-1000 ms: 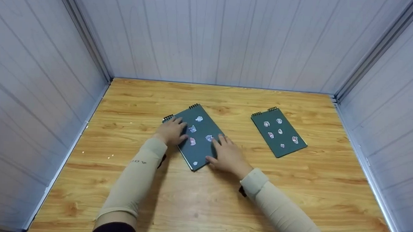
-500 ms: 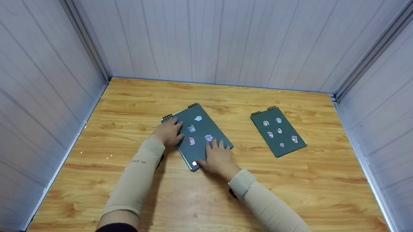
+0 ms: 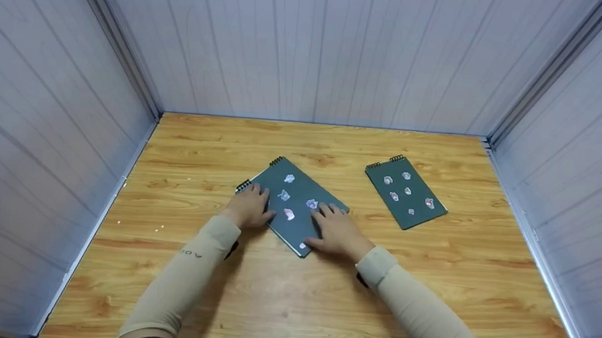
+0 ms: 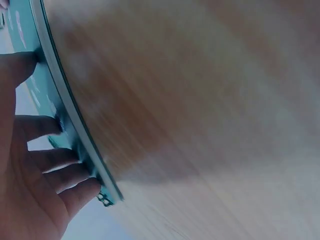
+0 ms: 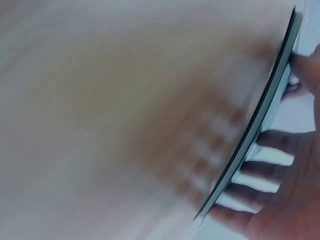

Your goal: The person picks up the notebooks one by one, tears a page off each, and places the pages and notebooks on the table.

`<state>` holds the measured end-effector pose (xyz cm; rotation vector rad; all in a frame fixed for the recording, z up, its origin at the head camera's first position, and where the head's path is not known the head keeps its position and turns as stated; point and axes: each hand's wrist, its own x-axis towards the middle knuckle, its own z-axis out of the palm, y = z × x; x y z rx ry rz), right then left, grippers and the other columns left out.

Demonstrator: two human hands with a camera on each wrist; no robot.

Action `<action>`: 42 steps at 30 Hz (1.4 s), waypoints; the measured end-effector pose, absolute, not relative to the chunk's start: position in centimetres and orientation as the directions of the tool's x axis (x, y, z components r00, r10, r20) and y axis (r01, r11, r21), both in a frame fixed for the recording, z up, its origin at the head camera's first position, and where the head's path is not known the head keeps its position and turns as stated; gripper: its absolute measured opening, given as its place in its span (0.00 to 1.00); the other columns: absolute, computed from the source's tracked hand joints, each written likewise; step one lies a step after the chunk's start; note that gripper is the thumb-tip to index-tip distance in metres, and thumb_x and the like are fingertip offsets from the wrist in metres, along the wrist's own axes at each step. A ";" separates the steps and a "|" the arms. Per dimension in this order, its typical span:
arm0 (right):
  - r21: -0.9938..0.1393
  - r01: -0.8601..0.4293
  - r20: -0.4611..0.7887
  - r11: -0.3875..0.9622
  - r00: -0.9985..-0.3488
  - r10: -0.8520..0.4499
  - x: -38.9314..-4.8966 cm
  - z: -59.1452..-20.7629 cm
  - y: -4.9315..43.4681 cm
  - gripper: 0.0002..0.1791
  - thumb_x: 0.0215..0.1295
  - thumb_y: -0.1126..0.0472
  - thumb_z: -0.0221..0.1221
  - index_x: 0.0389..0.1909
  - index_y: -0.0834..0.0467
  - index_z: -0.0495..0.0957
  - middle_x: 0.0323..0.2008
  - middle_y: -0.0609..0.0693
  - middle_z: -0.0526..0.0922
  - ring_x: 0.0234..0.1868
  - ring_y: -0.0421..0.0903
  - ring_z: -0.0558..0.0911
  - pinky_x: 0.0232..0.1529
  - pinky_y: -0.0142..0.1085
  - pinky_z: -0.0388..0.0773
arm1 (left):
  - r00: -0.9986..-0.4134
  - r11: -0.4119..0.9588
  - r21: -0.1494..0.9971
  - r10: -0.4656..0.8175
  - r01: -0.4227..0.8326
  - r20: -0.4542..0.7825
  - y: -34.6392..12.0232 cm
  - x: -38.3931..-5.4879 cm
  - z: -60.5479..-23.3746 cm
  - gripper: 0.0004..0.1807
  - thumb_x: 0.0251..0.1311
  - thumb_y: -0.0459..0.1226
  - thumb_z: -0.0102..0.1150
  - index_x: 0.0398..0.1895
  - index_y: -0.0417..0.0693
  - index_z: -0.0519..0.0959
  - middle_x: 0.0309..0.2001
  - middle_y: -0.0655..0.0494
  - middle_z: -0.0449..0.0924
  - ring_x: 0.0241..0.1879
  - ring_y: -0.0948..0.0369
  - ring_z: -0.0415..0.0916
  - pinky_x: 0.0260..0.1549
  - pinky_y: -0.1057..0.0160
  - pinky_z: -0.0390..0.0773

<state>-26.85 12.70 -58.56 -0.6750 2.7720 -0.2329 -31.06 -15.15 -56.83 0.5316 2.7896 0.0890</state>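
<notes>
A dark green spiral notebook (image 3: 302, 190) with small stickers on its cover lies slanted on the table, its black coil toward the far left. My left hand (image 3: 249, 206) rests on its left edge near the coil, fingers spread. On the opposite end, the fingertips of my right hand (image 3: 340, 231) touch the cover along the lower right edge. In the left wrist view, the thumb and fingers of the left hand (image 4: 35, 180) lie loosely against the notebook (image 4: 67, 95). The right wrist view has the right hand (image 5: 295, 185) with its fingertips along the notebook's edge (image 5: 257, 117).
A second, smaller green spiral notebook (image 3: 409, 196) with stickers lies apart to the right. White panel walls (image 3: 297, 54) enclose the wooden table (image 3: 282, 304) at the back and sides. Tiny white specks (image 3: 159, 228) dot the tabletop on the left.
The larger notebook has turned, its near end swinging to the right and its coil end shifting slightly nearer. My right hand slid left over the cover, then back right. The smaller notebook stayed put.
</notes>
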 end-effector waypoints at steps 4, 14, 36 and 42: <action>-0.303 -0.429 -0.213 0.851 -0.840 -0.499 -27.3 -58.7 15.2 0.46 0.74 0.29 0.61 0.84 0.49 0.66 0.86 0.57 0.61 0.86 0.64 0.58 0.85 0.61 0.57 | -0.875 0.904 0.098 0.427 0.416 -0.227 -14.5 -29.5 -57.0 0.44 0.81 0.58 0.52 0.80 0.29 0.65 0.75 0.23 0.67 0.78 0.32 0.65 0.78 0.38 0.68; -0.502 -0.407 -0.208 0.763 -0.800 -0.563 -27.9 -58.4 20.6 0.38 0.69 0.41 0.73 0.77 0.48 0.77 0.85 0.49 0.64 0.87 0.59 0.59 0.85 0.60 0.58 | -0.899 0.913 -0.002 0.400 0.407 -0.176 -10.3 -24.7 -57.1 0.45 0.79 0.61 0.53 0.73 0.25 0.71 0.66 0.28 0.78 0.67 0.37 0.76 0.68 0.43 0.81; -0.409 -0.364 -0.228 0.837 -0.847 -0.480 -29.2 -56.8 23.7 0.30 0.74 0.51 0.70 0.73 0.57 0.80 0.78 0.59 0.73 0.80 0.62 0.70 0.81 0.60 0.66 | -0.822 0.828 0.017 0.558 0.560 -0.110 -6.1 -23.2 -56.5 0.27 0.79 0.56 0.57 0.53 0.39 0.85 0.51 0.41 0.83 0.53 0.46 0.82 0.53 0.46 0.87; -0.332 -0.316 -0.179 0.889 -0.904 -0.388 -30.4 -57.3 22.9 0.35 0.77 0.46 0.67 0.75 0.63 0.76 0.76 0.64 0.74 0.77 0.62 0.74 0.79 0.58 0.70 | -0.764 0.786 0.073 0.616 0.614 -0.192 -7.6 -27.1 -56.9 0.39 0.78 0.60 0.57 0.81 0.46 0.70 0.78 0.39 0.70 0.79 0.41 0.67 0.78 0.41 0.70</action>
